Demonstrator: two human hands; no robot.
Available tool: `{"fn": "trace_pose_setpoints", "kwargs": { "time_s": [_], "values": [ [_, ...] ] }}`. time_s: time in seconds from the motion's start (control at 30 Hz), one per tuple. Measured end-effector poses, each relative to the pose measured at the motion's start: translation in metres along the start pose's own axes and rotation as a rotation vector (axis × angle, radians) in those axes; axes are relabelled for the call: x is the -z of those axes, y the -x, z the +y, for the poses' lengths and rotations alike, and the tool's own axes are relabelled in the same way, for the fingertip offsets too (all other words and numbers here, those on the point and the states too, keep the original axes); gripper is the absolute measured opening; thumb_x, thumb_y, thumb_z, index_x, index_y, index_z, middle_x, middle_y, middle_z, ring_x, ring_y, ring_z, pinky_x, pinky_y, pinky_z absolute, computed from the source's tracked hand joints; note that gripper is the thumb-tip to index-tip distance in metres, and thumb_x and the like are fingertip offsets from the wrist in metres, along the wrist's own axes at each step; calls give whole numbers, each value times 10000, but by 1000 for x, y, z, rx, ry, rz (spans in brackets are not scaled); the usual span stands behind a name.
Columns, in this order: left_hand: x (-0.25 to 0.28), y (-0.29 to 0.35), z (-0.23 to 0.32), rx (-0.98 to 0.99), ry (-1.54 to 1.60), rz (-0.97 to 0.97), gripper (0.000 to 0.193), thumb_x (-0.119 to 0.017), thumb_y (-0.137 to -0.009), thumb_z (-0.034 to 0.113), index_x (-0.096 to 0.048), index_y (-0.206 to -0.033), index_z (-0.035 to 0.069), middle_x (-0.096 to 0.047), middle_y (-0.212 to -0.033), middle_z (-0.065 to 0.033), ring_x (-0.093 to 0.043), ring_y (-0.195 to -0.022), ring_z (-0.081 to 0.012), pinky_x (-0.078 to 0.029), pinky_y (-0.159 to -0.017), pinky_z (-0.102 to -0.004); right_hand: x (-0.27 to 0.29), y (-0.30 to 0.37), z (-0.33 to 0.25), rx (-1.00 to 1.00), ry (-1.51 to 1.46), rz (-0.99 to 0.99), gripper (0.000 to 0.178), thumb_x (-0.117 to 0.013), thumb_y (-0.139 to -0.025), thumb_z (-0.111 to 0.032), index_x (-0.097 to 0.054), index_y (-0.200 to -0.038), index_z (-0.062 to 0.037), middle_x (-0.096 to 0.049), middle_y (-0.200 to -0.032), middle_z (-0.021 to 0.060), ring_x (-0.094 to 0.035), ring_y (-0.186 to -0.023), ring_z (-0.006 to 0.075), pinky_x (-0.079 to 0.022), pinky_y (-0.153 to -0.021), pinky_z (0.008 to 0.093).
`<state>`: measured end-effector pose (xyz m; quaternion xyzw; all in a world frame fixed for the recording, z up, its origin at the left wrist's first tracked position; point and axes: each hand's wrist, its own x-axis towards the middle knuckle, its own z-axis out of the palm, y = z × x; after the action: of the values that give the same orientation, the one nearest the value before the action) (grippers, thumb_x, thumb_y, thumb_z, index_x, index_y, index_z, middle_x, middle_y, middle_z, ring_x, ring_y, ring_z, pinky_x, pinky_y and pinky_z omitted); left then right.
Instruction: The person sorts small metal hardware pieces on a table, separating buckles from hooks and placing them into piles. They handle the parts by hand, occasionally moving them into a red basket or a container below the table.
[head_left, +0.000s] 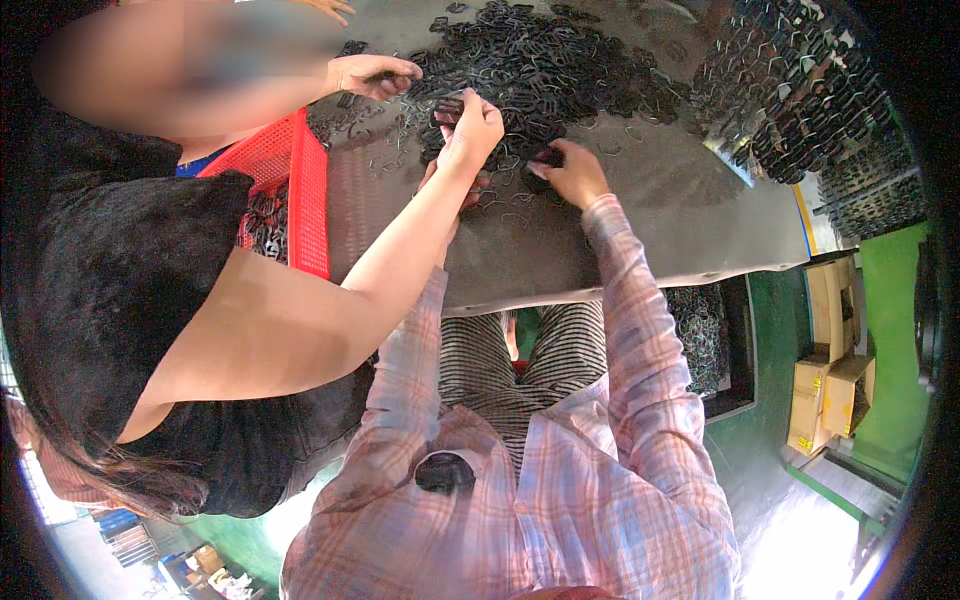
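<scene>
My right hand (578,175) is at the near edge of a pile of small black parts (520,65), its fingers closed on a dark piece (545,160) whose exact kind I cannot make out. My left hand (474,190) is mostly hidden behind a co-worker's forearm; only some fingers show beside bent wire pieces (515,200). Just above it, the co-worker's near hand (475,130) pinches a black, slotted, buckle-like piece (448,112). The co-worker's other hand (375,77) is at the pile's left side with something dark in it.
The co-worker's bare arm (350,300) crosses in front of my left sleeve. A red perforated crate (310,200) with small parts stands left of the grey-covered table (540,262). Many black pieces (800,90) are laid out at far right. Cardboard boxes (830,400) stand on the right.
</scene>
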<state>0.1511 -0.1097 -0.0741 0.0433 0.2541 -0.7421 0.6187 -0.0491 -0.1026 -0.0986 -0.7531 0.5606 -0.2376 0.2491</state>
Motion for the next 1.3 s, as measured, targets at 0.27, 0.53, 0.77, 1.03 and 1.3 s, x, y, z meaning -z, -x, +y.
{"fn": "trace_pose_setpoints", "kwargs": {
  "time_s": [0.27, 0.53, 0.77, 1.03, 1.3],
  "values": [
    [44, 85, -38, -168, -852, -64, 226, -557, -845, 102, -573, -1067, 60, -612, -1047, -107, -608, -921, -233, -537, -624, -300, 46, 14, 3, -151, -1316, -178, 349, -619, -882, -313, -560, -1146, -92, -636, -986, 61, -612, -837, 137, -431, -517, 217],
    [45, 48, -61, -842, -2453, 141, 394, -794, -655, 272, -654, -926, 23, -662, -904, -134, -636, -855, -260, -484, -752, -341, 46, 1, 42, -350, -1329, -15, 296, -663, -810, -386, -662, -946, -123, -609, -821, 5, -553, -677, 86, -349, -443, 207],
    [39, 30, -66, -689, -2780, 269, 451, -814, -612, 335, -666, -905, 26, -650, -990, -170, -614, -954, -335, -488, -791, -409, 37, -9, 45, -85, -37, 127, 468, -742, -660, -417, -673, -1037, -148, -673, -962, 143, -650, -880, 306, -504, -809, 389],
    [35, 40, -80, -1018, -2200, -27, 221, -660, -801, 230, -610, -797, 15, -567, -761, -57, -567, -668, -236, -446, -604, -364, 26, -21, 20, -86, 168, -23, 578, -762, -665, -410, -603, -1159, -156, -663, -1036, 124, -630, -971, 291, -488, -863, 381],
    [48, 46, -62, 2, -614, -227, 277, -508, -840, 152, -558, -1075, 13, -585, -1080, -135, -516, -745, -202, -441, -528, -269, 55, -10, 29, -202, -890, -134, 273, -737, -776, -257, -663, -953, -63, -626, -743, -1, -510, -540, 67, -329, -402, 212]
  ]
}}
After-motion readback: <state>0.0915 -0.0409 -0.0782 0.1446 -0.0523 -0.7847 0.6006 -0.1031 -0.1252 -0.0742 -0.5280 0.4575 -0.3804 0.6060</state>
